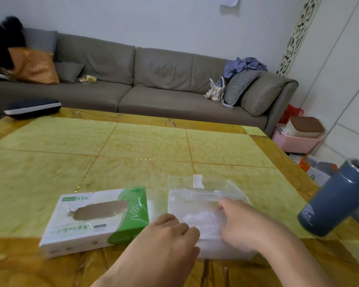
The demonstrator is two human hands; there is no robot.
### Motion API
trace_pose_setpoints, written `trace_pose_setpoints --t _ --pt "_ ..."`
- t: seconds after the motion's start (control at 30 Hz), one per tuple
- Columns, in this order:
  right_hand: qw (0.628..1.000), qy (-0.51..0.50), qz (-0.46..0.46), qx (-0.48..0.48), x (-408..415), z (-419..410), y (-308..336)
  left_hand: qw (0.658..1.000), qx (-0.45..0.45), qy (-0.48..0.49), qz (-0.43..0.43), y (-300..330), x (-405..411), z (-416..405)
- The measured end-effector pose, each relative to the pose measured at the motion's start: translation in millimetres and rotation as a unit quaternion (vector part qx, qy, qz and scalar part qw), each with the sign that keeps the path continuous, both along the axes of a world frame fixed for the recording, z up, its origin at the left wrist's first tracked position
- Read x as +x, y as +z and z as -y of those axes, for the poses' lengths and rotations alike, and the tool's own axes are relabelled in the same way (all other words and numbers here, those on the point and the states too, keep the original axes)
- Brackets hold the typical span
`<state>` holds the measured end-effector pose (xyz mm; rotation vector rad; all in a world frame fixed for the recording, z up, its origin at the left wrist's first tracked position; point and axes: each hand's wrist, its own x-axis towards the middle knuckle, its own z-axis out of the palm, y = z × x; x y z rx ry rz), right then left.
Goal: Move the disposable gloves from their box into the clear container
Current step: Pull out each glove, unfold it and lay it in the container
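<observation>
The left hand (170, 230) sits at the clear container's (205, 206) near left corner, fingers curled onto the thin pale gloves (201, 220) heaped inside. The right hand (239, 222) reaches in from five o'clock, its fingers pressed down among the same gloves; blur hides whether they pinch any. The container lies flat on the yellow-tiled bench (133, 154), its hinged lid (197, 183) open toward twelve o'clock. At nine o'clock, just beside it, the white-and-green glove box (97, 218) lies flat, torn slot up. A grey-blue tumbler (338, 197) stands at three o'clock.
</observation>
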<state>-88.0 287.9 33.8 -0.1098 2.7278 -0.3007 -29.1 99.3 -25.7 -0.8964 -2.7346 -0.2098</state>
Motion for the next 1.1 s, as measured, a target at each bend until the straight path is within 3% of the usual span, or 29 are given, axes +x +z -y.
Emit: trace_pose_setpoints --t 0.1,0.23,0.33,0.4,0.47,0.53,0.7,0.83,1.1 --pt "0.999 0.013 -0.051 0.011 4.1 8.2 2.2 0.996 0.089 0.013 0.015 15.0 7.9 10.4" --pt "0.979 0.015 -0.201 0.022 6.5 20.8 -0.5 0.966 0.178 0.187 -0.002 47.2 8.6 38.8" --pt "0.946 0.082 -0.309 -0.052 16.0 42.2 -3.0 0.927 0.106 0.345 0.098 52.6 4.8 80.6" --pt "0.921 0.17 -0.343 -0.07 28.2 62.3 -6.4 0.92 -0.002 0.343 0.192 45.4 3.3 103.9" --pt "0.907 0.259 -0.325 -0.071 35.4 78.9 -16.3 0.903 -0.017 0.329 0.277 35.4 4.5 113.9" --pt "0.911 0.322 -0.253 -0.05 37.4 94.2 -30.9 0.89 0.02 0.339 0.304 26.6 4.8 114.0" --pt "0.91 0.347 -0.226 0.035 41.0 112.8 -49.5 0.89 0.046 0.348 0.291 27.9 1.1 105.4" --pt "0.911 0.332 -0.245 0.02 44.2 111.2 -49.3 0.885 0.091 0.351 0.291 38.1 2.3 106.2" --pt "0.899 0.349 -0.265 0.02 42.6 109.5 -54.9 0.868 0.298 0.386 0.094 52.6 0.1 123.3"
